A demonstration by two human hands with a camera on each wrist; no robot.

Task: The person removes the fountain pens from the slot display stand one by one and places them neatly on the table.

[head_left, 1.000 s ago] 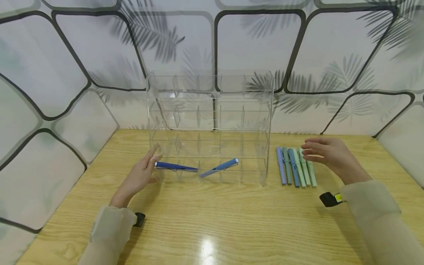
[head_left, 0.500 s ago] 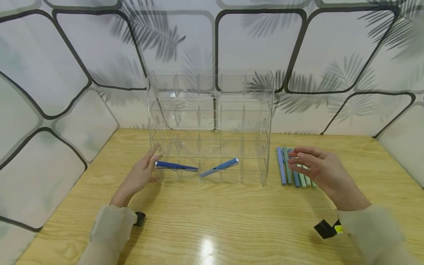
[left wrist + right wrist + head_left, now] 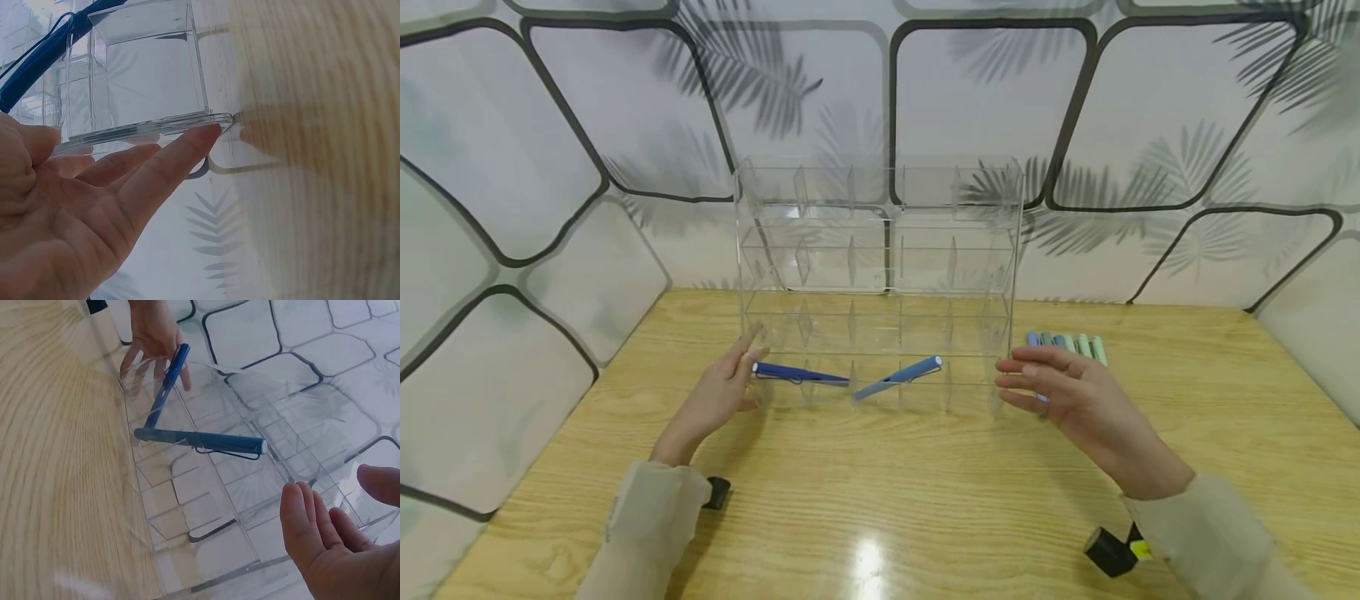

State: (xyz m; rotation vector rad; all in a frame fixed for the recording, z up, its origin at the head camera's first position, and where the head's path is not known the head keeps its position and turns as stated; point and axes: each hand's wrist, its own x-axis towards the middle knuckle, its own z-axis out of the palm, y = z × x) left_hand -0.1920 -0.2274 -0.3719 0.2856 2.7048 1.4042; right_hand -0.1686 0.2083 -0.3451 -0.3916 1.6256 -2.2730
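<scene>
A clear acrylic rack (image 3: pixel 876 333) with tiers of compartments stands on the table. My left hand (image 3: pixel 713 402) rests straight fingers (image 3: pixel 172 162) against the outside of its left wall. A dark blue pen (image 3: pixel 797 373) and a lighter blue pen (image 3: pixel 895 378) lie slanted across the bottom tier, their inner ends close together. Beside the rack's right wall is my right hand (image 3: pixel 1082 408), fingers loosely extended and thumb apart, holding nothing; whether it touches the wall I cannot tell. Behind it, several purple, blue and green pens (image 3: pixel 1082 345) lie side by side, mostly hidden.
The wooden table (image 3: pixel 880 483) runs beneath everything. A patterned wall (image 3: pixel 985 100) rises close behind the rack. Black wrist devices hang by each sleeve, one near the left cuff (image 3: pixel 718 493) and one near the right cuff (image 3: pixel 1109 553).
My right hand has moved left and nearer, from over the row of pens to beside the rack's right wall. The left hand, rack and two blue pens keep their places.
</scene>
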